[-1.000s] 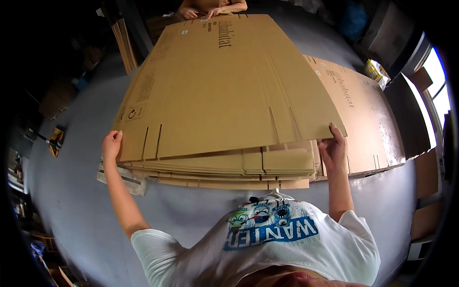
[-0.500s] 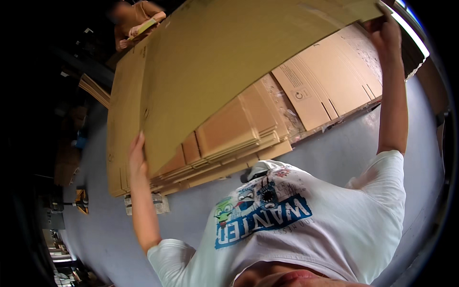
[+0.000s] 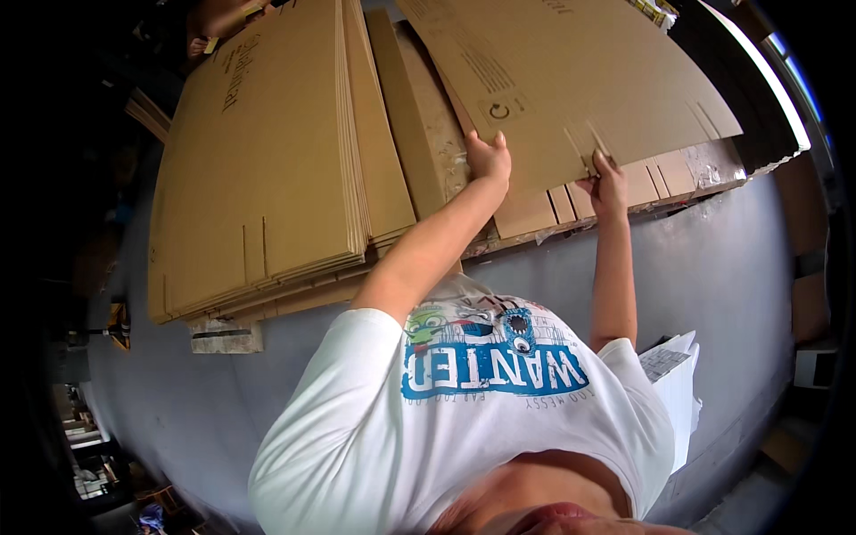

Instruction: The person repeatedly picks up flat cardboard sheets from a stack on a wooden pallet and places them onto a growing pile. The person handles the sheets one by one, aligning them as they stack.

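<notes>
A flat brown cardboard sheet, printed and slotted along its near edge, is tilted up at the right. My left hand is closed on its near left corner. My right hand grips the near edge beside a pair of slots, thumb on top. Under the raised sheet, another slotted cardboard sheet shows its near edge. Left of my hands lies a thick stack of large cardboard sheets, its layered edges facing my left forearm.
A pallet foot shows below the left stack on the grey floor. A white packet with printed paper is by my right side. At the far upper left, another person's hand is partly visible. A yellow-black object stands left.
The large sheet I held across the stacks is out of my hands; a large sheet now lies on the left stack. Both hands moved to the right-hand sheet and lifted its near edge.
</notes>
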Demonstrator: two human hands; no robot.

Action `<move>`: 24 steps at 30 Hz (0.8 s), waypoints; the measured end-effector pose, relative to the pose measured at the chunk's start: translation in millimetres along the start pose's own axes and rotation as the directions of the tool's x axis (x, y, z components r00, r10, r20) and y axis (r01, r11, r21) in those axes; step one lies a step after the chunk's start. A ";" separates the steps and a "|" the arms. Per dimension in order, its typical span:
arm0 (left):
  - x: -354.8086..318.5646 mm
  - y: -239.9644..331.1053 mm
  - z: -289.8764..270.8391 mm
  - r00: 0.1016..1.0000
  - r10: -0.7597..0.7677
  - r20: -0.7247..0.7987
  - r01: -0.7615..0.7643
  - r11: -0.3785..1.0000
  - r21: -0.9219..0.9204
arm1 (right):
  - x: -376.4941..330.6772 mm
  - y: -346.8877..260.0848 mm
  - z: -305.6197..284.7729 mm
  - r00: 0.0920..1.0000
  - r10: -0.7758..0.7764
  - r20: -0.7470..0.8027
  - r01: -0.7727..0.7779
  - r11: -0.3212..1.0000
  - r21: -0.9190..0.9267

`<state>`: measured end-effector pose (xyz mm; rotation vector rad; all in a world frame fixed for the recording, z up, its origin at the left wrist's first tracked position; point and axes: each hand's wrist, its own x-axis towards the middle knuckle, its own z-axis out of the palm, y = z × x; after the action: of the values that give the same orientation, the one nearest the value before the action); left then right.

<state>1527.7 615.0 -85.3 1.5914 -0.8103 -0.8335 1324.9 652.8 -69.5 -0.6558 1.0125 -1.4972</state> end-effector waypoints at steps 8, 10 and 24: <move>23.3 -119.6 -2.2 0.941 -0.263 0.214 0.165 0.907 0.388 | 4.4 138.9 -75.9 0.910 0.371 -0.185 -0.367 0.929 0.055; 21.1 -134.6 -8.7 0.938 -0.239 0.250 0.100 0.879 0.467 | -3.9 146.2 -81.5 0.896 0.387 -0.219 -0.390 0.920 0.031; 19.2 -110.5 29.8 0.914 -0.399 0.074 0.269 0.733 0.625 | 28.1 162.4 -84.4 0.782 0.481 -0.396 -0.537 0.843 -0.036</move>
<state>1520.1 600.8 -200.2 2.3052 -1.0180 -1.0784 1327.2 649.6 -254.7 -0.1568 1.4718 -1.0789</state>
